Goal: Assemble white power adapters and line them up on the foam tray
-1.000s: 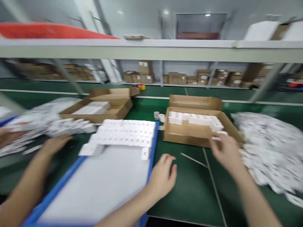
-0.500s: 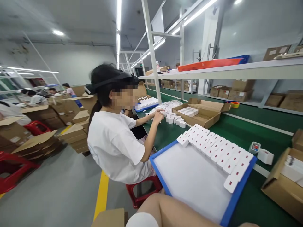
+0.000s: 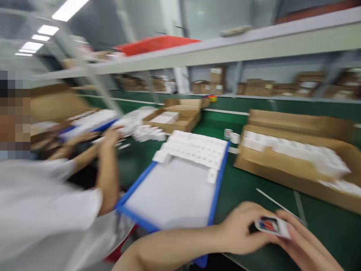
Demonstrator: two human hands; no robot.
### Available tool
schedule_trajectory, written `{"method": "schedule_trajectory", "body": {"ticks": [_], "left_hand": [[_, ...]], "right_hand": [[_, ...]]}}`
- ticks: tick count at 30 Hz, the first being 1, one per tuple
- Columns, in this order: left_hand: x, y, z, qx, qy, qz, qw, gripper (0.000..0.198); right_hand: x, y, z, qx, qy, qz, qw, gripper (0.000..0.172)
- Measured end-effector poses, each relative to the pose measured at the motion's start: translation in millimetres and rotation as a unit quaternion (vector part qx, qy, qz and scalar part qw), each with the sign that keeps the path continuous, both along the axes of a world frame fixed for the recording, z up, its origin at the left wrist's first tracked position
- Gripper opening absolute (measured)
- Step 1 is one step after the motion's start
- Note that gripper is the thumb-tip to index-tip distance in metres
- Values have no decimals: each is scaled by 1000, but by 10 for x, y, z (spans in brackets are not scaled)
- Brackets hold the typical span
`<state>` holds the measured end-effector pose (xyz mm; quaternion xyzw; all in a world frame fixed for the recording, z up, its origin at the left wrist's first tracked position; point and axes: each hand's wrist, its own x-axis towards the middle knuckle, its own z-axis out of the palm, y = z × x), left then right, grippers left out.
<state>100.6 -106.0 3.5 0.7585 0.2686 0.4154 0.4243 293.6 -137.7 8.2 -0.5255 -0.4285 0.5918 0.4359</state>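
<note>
My left hand reaches in from the lower left, its fingers closed around a small white box. The end of the box is open, with something red and blue inside. My right hand grips the same box from the other side, its fingers pressed along it. Both hands are above the green table, at its near edge. To their left lies a blue-rimmed tray with rows of white boxes along its far side. Motion blur hides the finer details.
On the right stands an open carton with white boxes inside. Two small white boxes stand beyond the tray. Another open carton is farther back. A co-worker's arm works at the left. A shelf runs above the table.
The view has swung right, so the tray and the co-worker now appear farther left. Both my hands have come into view, holding the small white box.
</note>
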Motion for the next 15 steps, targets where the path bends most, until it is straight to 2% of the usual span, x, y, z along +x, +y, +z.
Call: {"method": "schedule_trajectory", "body": {"ticks": [1,3,4,7,9,12,15], "left_hand": [[-20,-44,32,-35,-22,14,999,38],[-70,-41,80,-121,-40,35,991,31],[-94,-5,99,-161,-40,42,985,30],[-134,107,158,-285,-39,46,957,36],[-130,120,220,-340,-56,44,938,40],[-72,74,325,-392,-93,70,912,44],[-3,48,357,-432,-102,96,891,52]], "right_hand": [[90,-96,3,2,-17,-40,999,43],[302,-146,20,78,-174,-25,981,37],[455,-126,25,128,-288,-57,947,40],[1068,-91,14,106,-440,-199,869,40],[1465,-119,-14,84,-518,-262,810,37],[1845,-126,-84,67,-611,-260,745,32],[1937,-67,-161,57,-675,-198,709,31]]}}
